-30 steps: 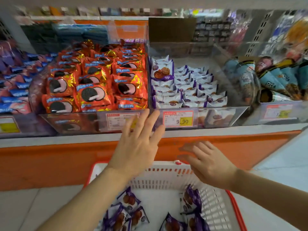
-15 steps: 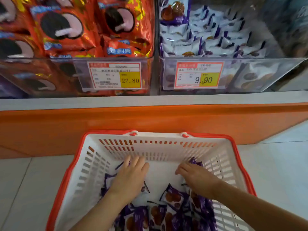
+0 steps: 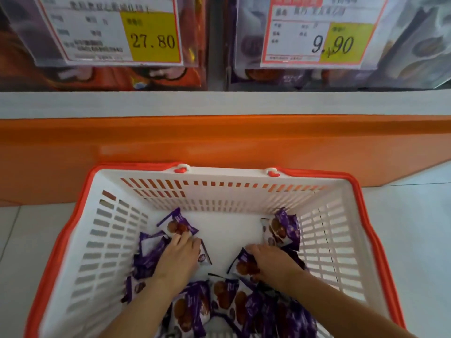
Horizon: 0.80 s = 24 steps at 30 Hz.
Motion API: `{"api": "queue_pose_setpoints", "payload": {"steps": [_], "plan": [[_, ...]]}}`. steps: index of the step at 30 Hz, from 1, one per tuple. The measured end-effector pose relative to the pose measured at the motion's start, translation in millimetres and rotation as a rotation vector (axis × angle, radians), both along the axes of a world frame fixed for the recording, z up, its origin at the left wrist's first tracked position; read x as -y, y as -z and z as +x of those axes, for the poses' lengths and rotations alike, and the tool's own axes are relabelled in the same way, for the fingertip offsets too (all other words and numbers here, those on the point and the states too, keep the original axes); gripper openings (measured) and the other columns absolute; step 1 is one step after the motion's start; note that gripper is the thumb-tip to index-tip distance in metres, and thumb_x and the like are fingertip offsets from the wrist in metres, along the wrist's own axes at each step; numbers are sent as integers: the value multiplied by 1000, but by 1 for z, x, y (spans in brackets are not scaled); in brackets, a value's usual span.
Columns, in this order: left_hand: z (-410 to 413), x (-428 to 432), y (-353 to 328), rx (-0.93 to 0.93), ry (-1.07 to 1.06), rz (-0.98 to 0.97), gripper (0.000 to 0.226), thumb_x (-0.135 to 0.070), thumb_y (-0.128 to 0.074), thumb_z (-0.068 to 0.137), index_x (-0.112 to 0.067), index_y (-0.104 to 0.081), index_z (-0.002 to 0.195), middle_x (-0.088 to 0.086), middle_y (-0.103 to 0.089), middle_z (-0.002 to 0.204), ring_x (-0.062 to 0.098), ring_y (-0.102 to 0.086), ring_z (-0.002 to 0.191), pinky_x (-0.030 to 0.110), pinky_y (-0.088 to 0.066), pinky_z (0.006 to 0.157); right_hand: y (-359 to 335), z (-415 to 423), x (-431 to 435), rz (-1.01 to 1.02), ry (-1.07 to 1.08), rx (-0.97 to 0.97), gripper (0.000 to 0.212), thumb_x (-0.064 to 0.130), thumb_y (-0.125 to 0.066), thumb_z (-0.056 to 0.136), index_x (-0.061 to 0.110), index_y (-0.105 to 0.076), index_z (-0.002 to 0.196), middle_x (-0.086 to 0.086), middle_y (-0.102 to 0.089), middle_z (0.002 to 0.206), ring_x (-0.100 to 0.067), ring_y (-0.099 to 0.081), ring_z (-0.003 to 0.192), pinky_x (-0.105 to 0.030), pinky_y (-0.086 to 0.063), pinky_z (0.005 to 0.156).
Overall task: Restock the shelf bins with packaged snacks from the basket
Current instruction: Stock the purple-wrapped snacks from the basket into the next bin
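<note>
Both hands are down in the basket (image 3: 244, 198), which sits on the floor (image 3: 415, 215) against the orange shelf base (image 3: 219, 142).
- left hand (image 3: 179, 258): palm down on purple snack packets (image 3: 227, 296), fingers bent, tips touching the far-left packet (image 3: 177, 225). Can't tell whether anything is actually gripped.
- right hand (image 3: 271, 261): fingers curled over the top edge of a tilted packet (image 3: 240, 265), holding it. Another packet (image 3: 283, 229) leans on the right wall just beyond the fingertips.
- Rest of the packets are piled at the near end, under both forearms. Far end of the basket floor is bare.
- Above: left bin (image 3: 24, 45) holds red packs, tag (image 3: 151, 37) reads 27.80. Right bin (image 3: 415, 45) holds white/purple packs, price label (image 3: 334, 45) reads 9.90.
</note>
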<state>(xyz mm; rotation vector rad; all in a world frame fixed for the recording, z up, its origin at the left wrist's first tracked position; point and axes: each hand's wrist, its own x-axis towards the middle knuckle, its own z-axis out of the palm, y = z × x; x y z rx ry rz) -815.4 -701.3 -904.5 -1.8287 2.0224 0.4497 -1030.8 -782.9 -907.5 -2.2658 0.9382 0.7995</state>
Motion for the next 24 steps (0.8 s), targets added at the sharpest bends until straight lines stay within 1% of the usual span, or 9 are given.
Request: {"api": "queue_pose_setpoints", "payload": {"steps": [2, 3, 6, 9, 10, 14, 15, 18, 24], "plan": [[-4, 0, 2, 21, -35, 8, 62, -31, -66, 85, -1, -44, 134, 14, -57, 126, 28, -41, 129, 40, -29, 109, 1, 2, 0, -2, 32, 4, 68, 22, -55, 93, 15, -17, 149, -11, -42, 141, -27, -39, 129, -33, -32, 105], [-4, -2, 6, 29, -70, 10, 63, -31, -69, 82, -2, -47, 132, 13, -59, 123, 28, -43, 127, 39, -31, 107, 0, 3, 1, -5, 39, -2, 69, 20, -56, 93, 15, -16, 149, -12, -44, 139, -28, -41, 127, -34, -35, 103], [-12, 0, 9, -3, -120, 36, 75, -29, -96, 31, -1, -69, 95, 11, -68, 78, 28, -63, 86, 37, -52, 79, 0, 9, 6, -36, 41, -12, 73, 23, -62, 89, 14, -19, 147, -10, -47, 135, -26, -45, 123, -34, -39, 99], [-19, 4, 6, 15, -162, 36, 60, -20, -79, 71, -2, -51, 121, 12, -60, 112, 28, -49, 114, 35, -34, 100, -3, 17, 11, -65, 50, 16, 61, 28, -59, 92, 17, -27, 143, -8, -40, 136, -26, -42, 123, -36, -41, 96], [-22, 7, 1, 9, -190, -9, 58, -21, -81, 68, -3, -53, 116, 11, -59, 109, 27, -50, 110, 34, -32, 97, -6, 20, 12, -83, 50, 27, 57, 28, -58, 92, 17, -31, 141, -8, -37, 135, -26, -40, 123, -36, -42, 94], [-20, 13, -2, -70, -179, -37, 66, -36, -96, 18, -12, -63, 71, 4, -58, 73, 22, -55, 72, 31, -42, 71, -21, 29, 16, -124, 163, 129, 48, 30, -57, 91, 20, -40, 134, -4, -40, 129, -24, -41, 120, -35, -43, 90], [-21, 15, -8, -112, -177, -51, 66, -42, -96, 23, -13, -62, 72, 3, -58, 74, 21, -55, 73, 31, -44, 70, -27, 31, 17, -139, 204, 163, 45, 33, -57, 91, 21, -42, 131, -2, -42, 126, -23, -44, 118, -35, -44, 89], [-25, 23, -30, -190, -214, -103, 46, -46, -69, 81, -15, -48, 108, 1, -56, 108, 20, -49, 105, 28, -39, 87, -47, 35, 21, -172, 292, 242, 41, 40, -59, 88, 23, -45, 123, 1, -49, 120, -21, -54, 109, -33, -47, 85], [-29, 31, -69, -407, -431, -146, 46, -51, -63, 85, -21, -43, 114, -3, -59, 110, 15, -57, 100, 23, -43, 74, -90, 30, 36, -92, 600, 370, 39, 39, -67, 82, 22, -49, 112, 1, -59, 111, -18, -57, 97, -27, -46, 79]]}}
